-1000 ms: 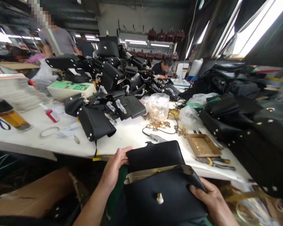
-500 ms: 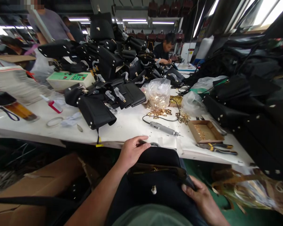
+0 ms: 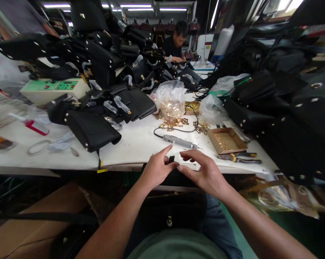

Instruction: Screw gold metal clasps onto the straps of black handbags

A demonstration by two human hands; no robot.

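In the middle of the head view my left hand [image 3: 155, 169] is closed on a small black strap end [image 3: 172, 158], which pokes up between thumb and fingers. Close beside it is my right hand [image 3: 205, 172], fingers and thumb apart, with its thumb tip by the left thumb. I see nothing in its grasp. Below both hands a black bag [image 3: 175, 210] lies on my lap, a metal clasp [image 3: 169, 221] on its front. Whether the strap joins the bag is hidden by my hands.
A grey corded pen-shaped tool [image 3: 178, 141] lies on the white table [image 3: 135, 153]. To its right are a cardboard tray [image 3: 229, 140] of small metal parts and pliers [image 3: 239, 157]. Gold hardware [image 3: 173, 123] and piled black bags [image 3: 94, 129] stand behind. A person [image 3: 175, 43] sits across.
My right hand has let go of the bag's right side and come up beside my left. The bag's top has dropped lower on my lap. The view has shifted right.
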